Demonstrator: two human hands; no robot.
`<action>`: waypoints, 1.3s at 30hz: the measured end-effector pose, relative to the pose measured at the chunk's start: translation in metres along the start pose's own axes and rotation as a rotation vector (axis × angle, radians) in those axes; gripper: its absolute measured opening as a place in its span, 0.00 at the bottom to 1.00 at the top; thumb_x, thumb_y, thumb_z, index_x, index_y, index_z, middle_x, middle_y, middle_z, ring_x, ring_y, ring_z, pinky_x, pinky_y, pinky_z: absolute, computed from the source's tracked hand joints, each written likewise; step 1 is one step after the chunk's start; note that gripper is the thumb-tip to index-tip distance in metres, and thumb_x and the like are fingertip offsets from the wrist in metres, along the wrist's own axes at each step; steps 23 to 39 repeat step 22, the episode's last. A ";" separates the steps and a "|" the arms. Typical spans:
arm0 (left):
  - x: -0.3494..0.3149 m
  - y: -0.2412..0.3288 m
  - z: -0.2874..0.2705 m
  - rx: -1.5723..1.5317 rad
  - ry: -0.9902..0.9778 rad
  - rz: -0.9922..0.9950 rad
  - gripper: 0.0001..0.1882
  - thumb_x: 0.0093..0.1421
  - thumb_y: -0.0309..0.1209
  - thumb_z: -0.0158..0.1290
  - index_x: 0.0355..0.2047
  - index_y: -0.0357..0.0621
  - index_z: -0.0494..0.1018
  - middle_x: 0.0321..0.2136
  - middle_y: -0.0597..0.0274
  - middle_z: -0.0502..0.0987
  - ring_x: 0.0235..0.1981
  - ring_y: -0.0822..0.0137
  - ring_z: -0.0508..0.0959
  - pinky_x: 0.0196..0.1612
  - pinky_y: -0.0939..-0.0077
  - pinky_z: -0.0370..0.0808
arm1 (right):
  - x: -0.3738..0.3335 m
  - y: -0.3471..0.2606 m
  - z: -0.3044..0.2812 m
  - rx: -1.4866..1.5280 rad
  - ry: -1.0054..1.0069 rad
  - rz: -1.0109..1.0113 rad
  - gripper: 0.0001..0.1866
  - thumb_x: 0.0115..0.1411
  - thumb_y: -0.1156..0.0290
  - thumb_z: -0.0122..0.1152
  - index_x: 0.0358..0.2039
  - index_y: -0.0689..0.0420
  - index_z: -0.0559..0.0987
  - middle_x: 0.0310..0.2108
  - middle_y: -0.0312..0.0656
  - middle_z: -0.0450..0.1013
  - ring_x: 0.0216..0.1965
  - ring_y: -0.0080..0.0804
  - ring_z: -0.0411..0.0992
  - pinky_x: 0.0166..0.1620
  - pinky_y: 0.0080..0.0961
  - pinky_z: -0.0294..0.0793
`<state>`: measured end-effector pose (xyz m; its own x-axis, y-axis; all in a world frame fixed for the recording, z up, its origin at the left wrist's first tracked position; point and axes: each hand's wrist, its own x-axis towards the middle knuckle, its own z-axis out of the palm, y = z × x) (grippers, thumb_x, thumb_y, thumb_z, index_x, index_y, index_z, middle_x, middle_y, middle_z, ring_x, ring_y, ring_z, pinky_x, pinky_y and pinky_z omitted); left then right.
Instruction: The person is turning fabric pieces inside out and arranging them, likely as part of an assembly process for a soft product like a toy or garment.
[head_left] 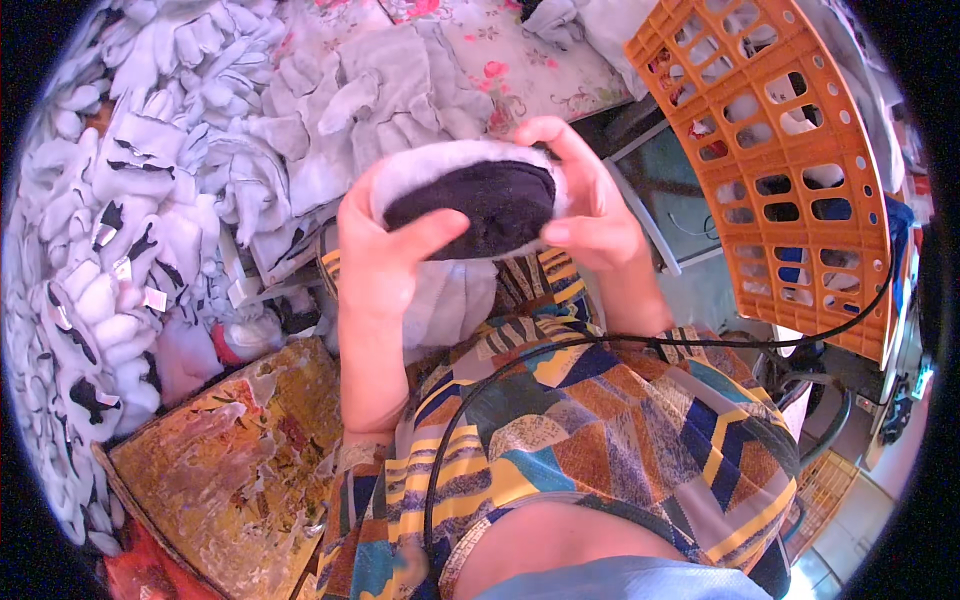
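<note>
Between my two hands, a white fleecy glove [450,156] is stretched wide at its cuff. Its black inside [490,205] faces up toward me, and pale fabric hangs beneath it over my lap. My left hand [385,240] grips the left side of the cuff, thumb laid over the black cloth and the other fingers hidden behind. On the right side, my right hand [600,215] pinches the edge, its thumb at the lower rim and its index finger curled above the cuff.
Grey-white gloves [190,150] lie heaped along the left and on a flowered tabletop [500,60]. A worn brown board [230,460] is at lower left. An orange plastic basket [760,150] stands at right. A black cable [600,341] crosses my patterned clothing.
</note>
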<state>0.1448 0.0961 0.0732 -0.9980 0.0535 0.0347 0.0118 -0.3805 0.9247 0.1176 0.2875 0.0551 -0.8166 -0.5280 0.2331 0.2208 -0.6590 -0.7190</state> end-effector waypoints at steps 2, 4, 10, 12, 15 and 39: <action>-0.004 -0.005 0.006 0.448 0.260 0.149 0.14 0.42 0.22 0.65 0.28 0.40 0.71 0.31 0.64 0.78 0.32 0.73 0.76 0.37 0.75 0.72 | 0.001 0.011 -0.005 -0.531 0.211 -0.186 0.31 0.43 0.80 0.67 0.49 0.59 0.66 0.45 0.41 0.69 0.48 0.29 0.69 0.53 0.26 0.67; -0.006 -0.020 0.010 0.803 0.434 0.420 0.13 0.41 0.22 0.63 0.23 0.43 0.68 0.31 0.64 0.78 0.32 0.70 0.75 0.39 0.72 0.67 | 0.009 0.020 0.010 -0.970 0.491 -0.439 0.21 0.37 0.82 0.66 0.35 0.59 0.72 0.34 0.39 0.72 0.38 0.32 0.72 0.43 0.27 0.72; -0.003 -0.033 0.025 1.376 0.344 0.998 0.09 0.50 0.34 0.55 0.22 0.44 0.68 0.30 0.62 0.76 0.38 0.60 0.75 0.44 0.64 0.61 | 0.027 0.016 0.001 -1.466 0.410 -0.963 0.10 0.34 0.75 0.62 0.19 0.58 0.71 0.21 0.41 0.68 0.24 0.39 0.69 0.27 0.28 0.67; -0.002 -0.037 0.029 1.339 0.286 0.950 0.09 0.50 0.33 0.55 0.22 0.44 0.67 0.30 0.61 0.75 0.38 0.60 0.75 0.45 0.65 0.60 | 0.029 0.015 -0.002 -1.492 0.394 -0.968 0.09 0.35 0.74 0.61 0.18 0.58 0.70 0.19 0.41 0.66 0.22 0.38 0.68 0.25 0.28 0.66; -0.007 -0.045 0.031 1.308 0.235 0.968 0.09 0.46 0.30 0.56 0.21 0.45 0.65 0.27 0.63 0.74 0.33 0.63 0.75 0.42 0.66 0.59 | 0.029 0.017 -0.008 -1.467 0.407 -0.927 0.09 0.36 0.73 0.60 0.17 0.58 0.68 0.17 0.41 0.63 0.20 0.36 0.65 0.22 0.28 0.63; -0.016 -0.051 0.041 1.200 0.138 1.004 0.11 0.38 0.29 0.56 0.17 0.47 0.63 0.24 0.66 0.73 0.30 0.66 0.75 0.39 0.69 0.55 | 0.036 0.019 -0.009 -1.226 0.641 -0.877 0.12 0.42 0.73 0.62 0.30 0.59 0.76 0.30 0.40 0.74 0.20 0.30 0.63 0.23 0.21 0.62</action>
